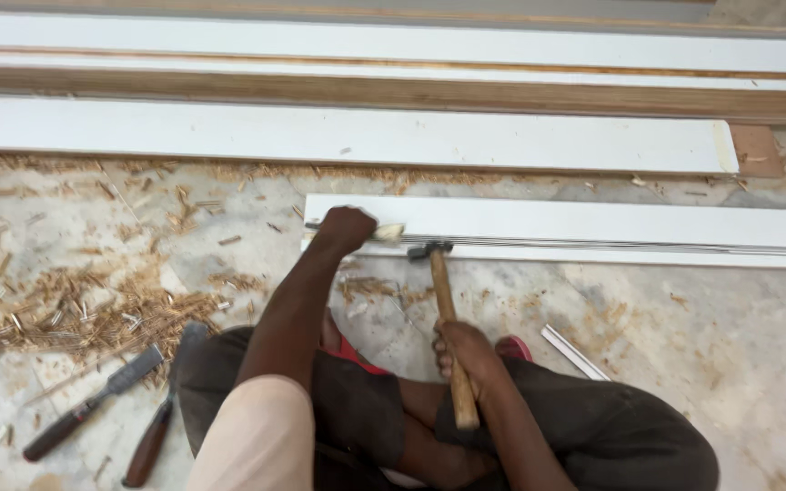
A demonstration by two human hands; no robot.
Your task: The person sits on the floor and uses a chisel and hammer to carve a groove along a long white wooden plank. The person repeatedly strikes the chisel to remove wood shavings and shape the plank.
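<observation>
Your right hand [468, 350] clenches a wooden-handled steel hammer [441, 309], head at twelve o'clock on the long white board [593, 223]; your left hand [346, 227] is closed around a pale wood scrap [389, 232].

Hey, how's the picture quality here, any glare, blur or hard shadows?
Head view: soft even light, no hard shadows; the white board is bright, nearly washed out; the left hand and the hammer in the right hand look slightly soft; the wood shavings stay fairly clear.
</observation>
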